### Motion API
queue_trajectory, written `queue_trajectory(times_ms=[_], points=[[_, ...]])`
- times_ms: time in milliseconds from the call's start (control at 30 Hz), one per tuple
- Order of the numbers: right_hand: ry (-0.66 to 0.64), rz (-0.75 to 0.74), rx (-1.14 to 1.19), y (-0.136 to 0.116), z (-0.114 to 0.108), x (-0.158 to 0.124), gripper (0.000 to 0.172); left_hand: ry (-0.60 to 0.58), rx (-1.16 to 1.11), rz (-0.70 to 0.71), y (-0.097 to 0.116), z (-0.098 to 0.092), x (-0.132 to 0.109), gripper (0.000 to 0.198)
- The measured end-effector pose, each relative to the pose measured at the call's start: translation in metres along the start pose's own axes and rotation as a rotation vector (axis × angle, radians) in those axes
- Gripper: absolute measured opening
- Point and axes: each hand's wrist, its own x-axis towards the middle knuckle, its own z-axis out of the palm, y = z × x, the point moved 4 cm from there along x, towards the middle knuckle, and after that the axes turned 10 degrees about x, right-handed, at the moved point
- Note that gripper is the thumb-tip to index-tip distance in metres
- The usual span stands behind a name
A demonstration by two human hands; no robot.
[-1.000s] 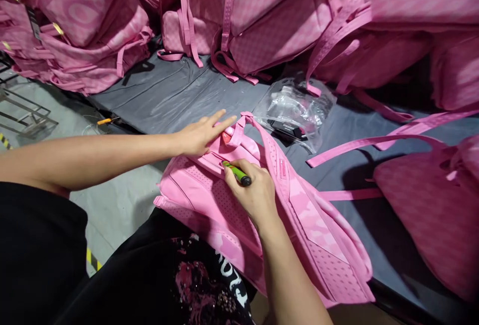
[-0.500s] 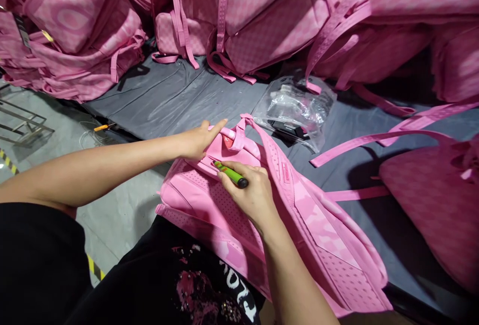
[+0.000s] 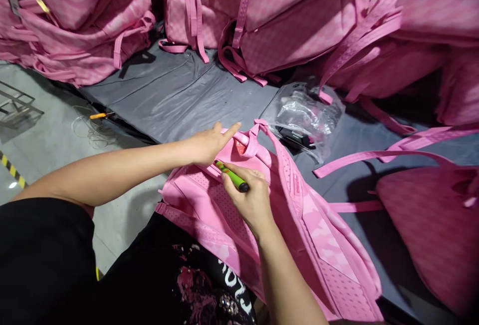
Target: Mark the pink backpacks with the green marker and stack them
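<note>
A pink backpack [image 3: 299,245] lies across my lap and the edge of the table, its strap side up. My left hand [image 3: 209,145] grips its top edge beside the carry handle, one finger stretched along it. In my right hand [image 3: 249,192] is a slim green marker [image 3: 234,177] with orange marks and a black end. It slants down to the fabric just below my left hand. Its tip is hidden close to those fingers, so I cannot tell whether it touches the cloth.
More pink backpacks [image 3: 299,20] are heaped along the back of the grey-covered table [image 3: 168,90]. Another backpack [image 3: 430,225] lies at the right. A clear plastic bag [image 3: 307,115] with dark items sits beyond my hands. An orange-handled tool [image 3: 99,115] shows at the table's left edge.
The view has shifted a little, so the heaped backpacks sit farther right in it. Both hands keep their holds, and the marker's tip has gone nearer my left fingers.
</note>
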Motion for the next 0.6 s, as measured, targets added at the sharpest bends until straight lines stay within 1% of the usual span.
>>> queue_trajectory(times_ms=[167, 267, 400, 533, 600], points=[[0.024, 0.027, -0.026, -0.0026, 0.0022, 0.0027, 0.025, -0.008, 0.003, 0.018, -0.0007, 0.0004, 0.0005, 0.108], [-0.021, 0.047, 0.025, -0.0048, 0.0046, 0.0033, 0.025, -0.005, 0.004, 0.005, -0.0012, 0.0000, 0.0007, 0.108], [0.024, 0.063, -0.087, -0.0075, 0.0019, 0.0015, 0.025, -0.005, 0.008, 0.010, -0.0010, 0.0005, 0.0014, 0.106], [-0.029, 0.079, -0.022, -0.0067, 0.0015, 0.0014, 0.027, 0.008, -0.005, 0.017, -0.0010, 0.0004, 0.0005, 0.105], [-0.034, 0.087, -0.032, -0.0059, 0.0001, 0.0027, 0.027, 0.013, -0.010, 0.011, -0.0013, 0.0001, -0.0005, 0.105]])
